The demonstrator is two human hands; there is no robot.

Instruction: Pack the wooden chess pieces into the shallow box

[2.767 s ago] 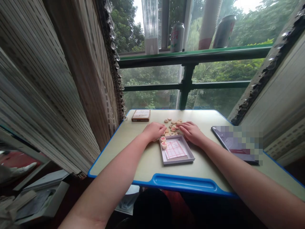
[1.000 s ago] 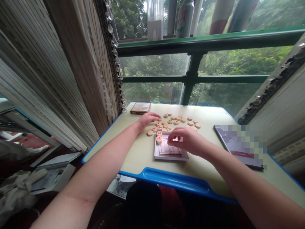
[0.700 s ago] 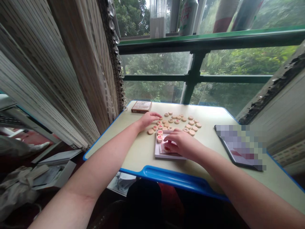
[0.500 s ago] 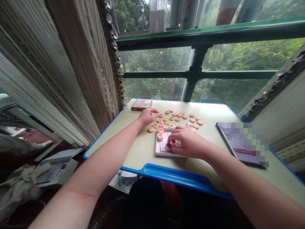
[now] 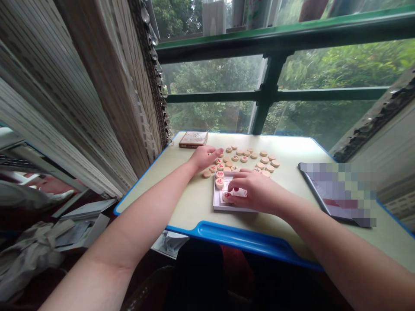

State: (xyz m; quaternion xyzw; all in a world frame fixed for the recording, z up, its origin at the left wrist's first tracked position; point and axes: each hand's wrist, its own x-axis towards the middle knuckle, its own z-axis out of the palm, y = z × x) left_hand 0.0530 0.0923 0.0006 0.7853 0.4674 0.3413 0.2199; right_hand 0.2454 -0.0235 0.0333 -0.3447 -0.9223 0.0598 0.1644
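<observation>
Round wooden pieces with red or dark characters lie scattered on the pale table [image 5: 181,181], among them one with a red mark [image 5: 244,159]. My left hand [image 5: 203,157] is over the left side of this group, its fingers stretched out and partly covering a piece. A white open box [image 5: 218,202] holds a sheet with red lines and two pieces [image 5: 219,182] along its left side. Inside the box, my right hand [image 5: 248,188] has its fingertips closed at a third piece [image 5: 226,197] near the lower left corner.
A flat brown box [image 5: 193,139] lies at the table's back left. To the right is a dark-edged tablet [image 5: 337,194], partly pixelated. The table has a raised blue front rim [image 5: 240,238]. A curtain hangs at left; a green-framed window stands behind.
The piece at my right hand has shifted slightly left in the box and shows more of its red character. My left hand has moved slightly right over the pieces. The camera view has shifted a little.
</observation>
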